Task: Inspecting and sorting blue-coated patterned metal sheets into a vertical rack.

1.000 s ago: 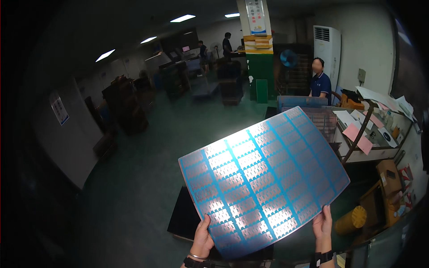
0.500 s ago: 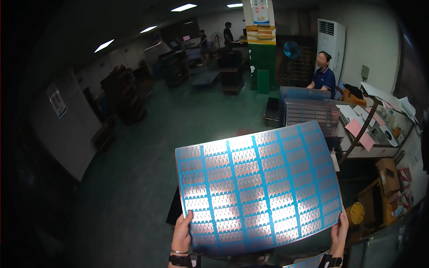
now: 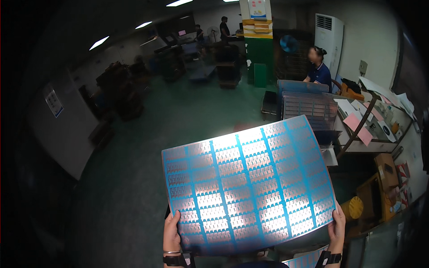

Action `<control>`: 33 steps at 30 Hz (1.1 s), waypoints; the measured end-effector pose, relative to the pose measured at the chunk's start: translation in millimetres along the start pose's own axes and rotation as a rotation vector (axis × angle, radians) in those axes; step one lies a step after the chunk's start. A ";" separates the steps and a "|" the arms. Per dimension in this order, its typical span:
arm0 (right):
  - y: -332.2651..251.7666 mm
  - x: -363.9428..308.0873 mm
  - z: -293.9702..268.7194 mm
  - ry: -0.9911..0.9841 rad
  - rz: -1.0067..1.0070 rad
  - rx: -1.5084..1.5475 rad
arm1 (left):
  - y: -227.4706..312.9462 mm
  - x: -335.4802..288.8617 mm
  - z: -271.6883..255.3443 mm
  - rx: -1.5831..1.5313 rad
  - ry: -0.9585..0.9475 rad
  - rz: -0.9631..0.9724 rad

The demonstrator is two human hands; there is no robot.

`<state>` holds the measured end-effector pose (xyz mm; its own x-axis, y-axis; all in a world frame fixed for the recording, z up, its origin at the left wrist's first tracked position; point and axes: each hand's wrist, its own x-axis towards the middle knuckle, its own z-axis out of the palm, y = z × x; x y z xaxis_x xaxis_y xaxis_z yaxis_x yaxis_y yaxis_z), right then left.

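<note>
A large circuit board panel (image 3: 250, 187), shiny metal with a blue grid between rows of small cut patterns, is held up tilted before me. My left hand (image 3: 171, 228) grips its lower left edge, thumb on the front face. At the lower right edge my right hand (image 3: 337, 224) is closed on the same panel. The fingers behind the sheet are hidden. Below it, near the bottom of the view, part of another blue-patterned panel (image 3: 306, 259) shows. Bright light reflects off the held sheet.
Beyond the panel, more sheets (image 3: 308, 107) stand upright in a rack, with a co-worker (image 3: 319, 73) in a dark blue shirt behind them. A desk with papers (image 3: 357, 127) is at right. A green and white pillar (image 3: 259, 53) and dark stacks (image 3: 118, 89) stand farther off.
The panel and both my hands have shifted slightly left in the view, and the bright reflections on it have moved. The co-worker's head has turned and lowered.
</note>
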<state>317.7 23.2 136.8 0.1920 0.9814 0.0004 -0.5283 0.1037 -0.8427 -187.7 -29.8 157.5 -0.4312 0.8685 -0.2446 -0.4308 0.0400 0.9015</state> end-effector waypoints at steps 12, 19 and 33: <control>-9.9 -4.6 18.7 -0.028 0.026 -0.018 | 2.2 -2.5 -10.7 0.059 0.094 -0.003; -13.4 -8.3 19.4 -0.043 0.011 -0.027 | 4.5 -9.0 -0.6 0.025 0.142 -0.040; -4.1 7.1 -8.2 -0.021 -0.037 0.062 | -0.3 -5.8 0.7 0.009 0.038 -0.094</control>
<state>328.0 28.5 135.8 0.1950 0.9799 0.0429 -0.5719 0.1491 -0.8067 -184.5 -34.4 158.9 -0.4190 0.8412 -0.3418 -0.4635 0.1255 0.8772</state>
